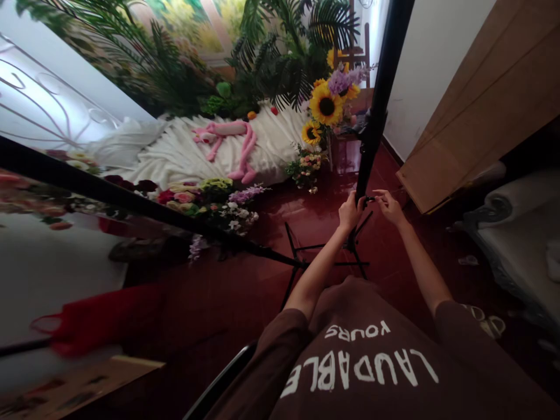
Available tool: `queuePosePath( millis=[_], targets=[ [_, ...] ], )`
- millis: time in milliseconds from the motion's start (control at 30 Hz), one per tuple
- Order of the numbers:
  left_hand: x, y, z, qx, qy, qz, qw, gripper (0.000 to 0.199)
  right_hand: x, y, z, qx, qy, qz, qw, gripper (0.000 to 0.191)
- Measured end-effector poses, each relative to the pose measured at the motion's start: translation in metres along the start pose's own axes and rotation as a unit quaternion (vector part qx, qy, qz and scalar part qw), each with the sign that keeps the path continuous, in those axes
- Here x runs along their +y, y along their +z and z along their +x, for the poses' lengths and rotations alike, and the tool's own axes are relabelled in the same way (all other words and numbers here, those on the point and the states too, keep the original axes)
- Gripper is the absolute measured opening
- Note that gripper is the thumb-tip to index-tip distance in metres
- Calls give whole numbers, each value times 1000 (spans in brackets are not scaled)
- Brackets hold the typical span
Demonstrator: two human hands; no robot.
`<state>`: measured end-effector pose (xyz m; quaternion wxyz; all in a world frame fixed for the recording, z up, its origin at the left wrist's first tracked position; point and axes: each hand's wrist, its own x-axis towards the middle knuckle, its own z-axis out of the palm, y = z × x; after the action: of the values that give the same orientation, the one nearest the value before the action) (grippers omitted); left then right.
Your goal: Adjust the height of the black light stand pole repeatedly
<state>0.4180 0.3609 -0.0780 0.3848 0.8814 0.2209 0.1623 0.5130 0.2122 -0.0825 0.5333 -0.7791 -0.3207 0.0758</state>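
A black tripod stand [375, 125] rises in front of me, its pole leaning up to the right and its thin legs spread on the floor. My left hand [351, 211] is wrapped round the lower part of this pole. Just to the right, my right hand [388, 207] pinches a small dark knob [370, 199] that sticks out from the pole's side. Its thumb and forefinger are on the knob, while the other fingers are partly bent. The knob's exact shape is too small to make out.
A second black pole [131, 201] slants across the left side. Beyond lie a white draped bed [280, 137] with a pink plush toy [240, 129], sunflowers [326, 104] and other flowers. A large brown board [472, 111] leans at right. A red bag [96, 321] is at lower left.
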Motion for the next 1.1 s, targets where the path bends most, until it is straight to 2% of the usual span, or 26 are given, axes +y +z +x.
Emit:
queuePosePath(
  millis=[133,233,300,400,467,533,600,667,733,833,933,1033,1100],
  targets=[
    [-1,2,0,5,2,-3,1000,50,2,11,1,8,46,58,997,62],
    [-2,3,-1,1,1,0,1000,50,2,18,4,36,55,93,993,62],
    [-2,3,-1,1,2,4,1000,50,1,22,8,54,76,107,990,56],
    [-2,3,-1,0,4,10,1000,50,-5,24,18,72,165,146,973,40],
    [-2,3,-2,-3,4,10,1000,50,-11,23,26,67,246,199,946,24],
    [-2,1,-3,-4,5,7,1000,49,-16,18,34,32,337,280,898,8],
    [-2,0,-4,-6,6,0,1000,49,-20,12,40,-19,418,365,832,11],
    [-3,-1,-4,-12,6,-10,1000,48,-22,7,43,-46,471,427,771,16],
    [-2,-2,-4,-18,3,-24,1000,47,-22,5,43,-45,492,469,732,20],
    [-1,-2,-3,-29,-7,-66,997,44,-23,11,37,-14,478,520,708,21],
    [-8,-3,-8,-43,-5,-152,987,41,-25,26,21,52,448,544,708,20],
    [-36,-7,-24,-56,-11,-209,976,34,-23,44,-1,87,458,530,708,22],
    [-70,-15,-44,-57,-64,-202,976,31,-19,55,-16,83,484,512,705,22]
  ],
)
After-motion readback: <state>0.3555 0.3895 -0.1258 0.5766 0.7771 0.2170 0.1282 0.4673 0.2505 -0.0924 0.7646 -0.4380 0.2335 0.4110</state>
